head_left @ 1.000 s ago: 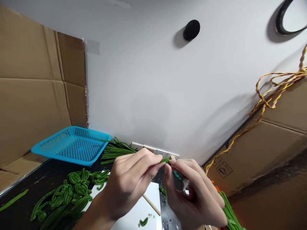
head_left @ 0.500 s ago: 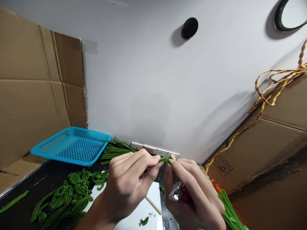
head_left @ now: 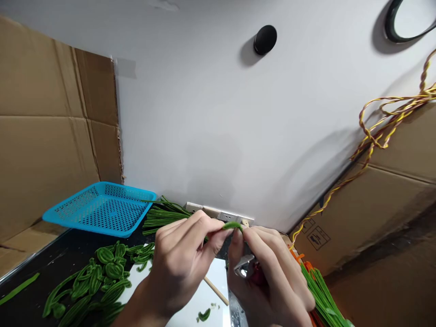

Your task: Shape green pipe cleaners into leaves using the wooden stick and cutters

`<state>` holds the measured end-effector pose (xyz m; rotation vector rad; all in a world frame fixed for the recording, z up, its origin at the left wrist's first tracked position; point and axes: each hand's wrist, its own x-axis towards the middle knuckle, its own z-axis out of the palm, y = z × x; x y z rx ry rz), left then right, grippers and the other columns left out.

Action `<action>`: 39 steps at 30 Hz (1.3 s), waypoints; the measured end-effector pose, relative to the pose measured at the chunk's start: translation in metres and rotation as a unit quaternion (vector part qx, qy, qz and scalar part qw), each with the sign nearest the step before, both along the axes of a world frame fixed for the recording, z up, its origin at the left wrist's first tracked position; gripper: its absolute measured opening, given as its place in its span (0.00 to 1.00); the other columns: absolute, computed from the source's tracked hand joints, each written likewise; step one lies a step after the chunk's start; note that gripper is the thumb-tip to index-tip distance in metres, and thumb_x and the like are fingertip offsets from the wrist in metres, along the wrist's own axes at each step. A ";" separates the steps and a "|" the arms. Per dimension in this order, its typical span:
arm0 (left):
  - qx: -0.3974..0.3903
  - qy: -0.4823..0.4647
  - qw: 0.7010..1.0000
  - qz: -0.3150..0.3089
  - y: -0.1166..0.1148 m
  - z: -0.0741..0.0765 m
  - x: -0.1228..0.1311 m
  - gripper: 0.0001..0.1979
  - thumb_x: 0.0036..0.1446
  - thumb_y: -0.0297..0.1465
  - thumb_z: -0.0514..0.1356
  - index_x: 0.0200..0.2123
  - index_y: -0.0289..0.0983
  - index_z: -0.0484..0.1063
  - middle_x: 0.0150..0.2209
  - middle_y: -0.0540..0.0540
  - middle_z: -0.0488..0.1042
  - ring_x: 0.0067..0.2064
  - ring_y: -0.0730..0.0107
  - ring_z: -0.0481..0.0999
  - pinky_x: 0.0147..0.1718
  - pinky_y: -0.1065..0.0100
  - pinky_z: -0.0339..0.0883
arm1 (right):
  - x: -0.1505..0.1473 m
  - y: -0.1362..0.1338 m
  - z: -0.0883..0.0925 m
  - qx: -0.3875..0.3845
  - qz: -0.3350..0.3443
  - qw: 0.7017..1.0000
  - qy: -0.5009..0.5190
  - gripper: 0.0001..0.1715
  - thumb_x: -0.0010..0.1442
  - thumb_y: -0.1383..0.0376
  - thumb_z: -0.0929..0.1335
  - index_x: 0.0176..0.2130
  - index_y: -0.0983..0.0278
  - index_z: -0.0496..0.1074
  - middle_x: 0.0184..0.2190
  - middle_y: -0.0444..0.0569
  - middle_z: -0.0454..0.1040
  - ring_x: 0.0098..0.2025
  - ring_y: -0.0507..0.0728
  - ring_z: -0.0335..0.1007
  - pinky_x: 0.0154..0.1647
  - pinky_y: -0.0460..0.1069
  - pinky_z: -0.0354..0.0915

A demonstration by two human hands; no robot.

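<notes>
Left hand (head_left: 177,263) and right hand (head_left: 269,272) pinch one fuzzy green wire bit (head_left: 232,225).
Right of the holey blue plastic tray (head_left: 102,209); grip unchanged.

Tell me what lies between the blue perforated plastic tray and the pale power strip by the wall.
A bundle of straight green fuzzy stems lies there, shown in the head view.

Worktop (head_left: 68,259) left: heap of bent green pieces (head_left: 98,277), blue basket (head_left: 102,209) behind, cardboard panel (head_left: 51,136) beyond. Far: green stems (head_left: 163,213) against wall (head_left: 211,136). Right of right hand (head_left: 269,272): stem bundle (head_left: 322,297), cardboard box (head_left: 374,213). Free: white sheet (head_left: 199,297) near, stick (head_left: 216,291) across.
</notes>
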<state>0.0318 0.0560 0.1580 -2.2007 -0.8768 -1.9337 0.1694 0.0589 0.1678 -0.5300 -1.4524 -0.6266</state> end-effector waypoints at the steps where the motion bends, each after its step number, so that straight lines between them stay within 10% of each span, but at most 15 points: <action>1: 0.007 0.012 1.000 -0.008 0.000 0.000 -0.001 0.03 0.69 0.24 0.63 0.40 0.36 0.74 0.29 0.50 0.76 0.27 0.74 0.71 0.28 0.70 0.66 | 0.000 0.000 0.000 -0.002 0.008 1.000 -0.001 0.13 0.55 0.83 0.72 0.35 0.67 0.78 0.25 0.47 0.74 0.26 0.53 0.71 0.26 0.50 0.69; 13: 0.016 0.019 0.999 -0.032 0.001 0.006 -0.004 0.09 0.64 0.17 0.61 0.40 0.35 0.76 0.30 0.48 0.77 0.28 0.73 0.73 0.27 0.70 0.67 | 0.002 0.001 0.000 -0.028 0.035 0.999 -0.004 0.13 0.57 0.82 0.71 0.37 0.66 0.78 0.26 0.46 0.75 0.25 0.53 0.71 0.24 0.49 0.68; 18: -0.105 -0.027 0.990 -0.090 -0.005 0.013 -0.004 0.06 0.64 0.24 0.64 0.43 0.39 0.78 0.31 0.52 0.77 0.26 0.77 0.70 0.23 0.74 0.65 | 0.007 0.003 -0.004 -0.105 0.068 0.992 0.019 0.14 0.59 0.81 0.72 0.39 0.64 0.79 0.29 0.47 0.76 0.28 0.53 0.72 0.27 0.49 0.70; 28: -0.371 -0.224 0.814 -0.386 0.007 0.013 -0.009 0.08 0.68 0.36 0.64 0.43 0.37 0.76 0.30 0.48 0.77 0.18 0.79 0.71 0.11 0.80 0.55 | 0.011 0.006 -0.005 -0.151 0.097 0.982 -0.051 0.15 0.61 0.80 0.71 0.42 0.64 0.80 0.31 0.48 0.79 0.29 0.53 0.75 0.29 0.48 0.70; 39: -0.360 -0.241 0.786 -0.441 0.003 0.015 -0.016 0.04 0.65 0.33 0.68 0.41 0.41 0.77 0.21 0.52 0.76 0.18 0.76 0.74 0.12 0.82 0.59 | 0.009 -0.007 0.001 -0.245 0.164 0.955 0.025 0.09 0.66 0.74 0.69 0.43 0.64 0.80 0.29 0.45 0.77 0.25 0.51 0.71 0.23 0.46 0.66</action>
